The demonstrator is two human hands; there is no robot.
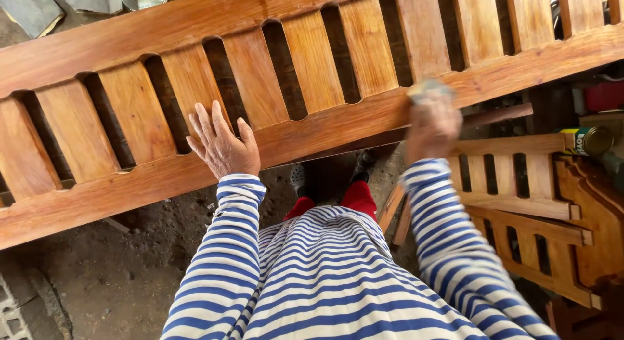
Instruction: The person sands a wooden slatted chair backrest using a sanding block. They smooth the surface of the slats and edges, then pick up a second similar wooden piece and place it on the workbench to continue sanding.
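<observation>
Seen from above, a person in a blue-and-white striped top leaned over a long slatted wooden panel (312, 129) that ran across the whole view, tilted so that its right end sat higher in the picture than its left. The panel was reddish-brown wood, with two long rails joined by a row of broad flat slats and dark gaps between them. The left hand (222, 145) lay flat and open on the panel, palm down and fingers spread, resting over the lower rail and the foot of two slats near the middle of the panel's near edge. The right hand (432, 122) was blurred; it was closed around a small greyish pad (429, 90) pressed against the lower rail, further toward the panel's right end. What the pad was made of could not be told through the blur. Below the panel, between the sleeves, red trouser legs and dark shoes stood on a rough dirt floor (117, 275). To the right of the person, beyond the panel's near edge, more slatted wooden furniture pieces (539, 216) lay stacked, and a small tin can (588, 142) sat on its side near them.
</observation>
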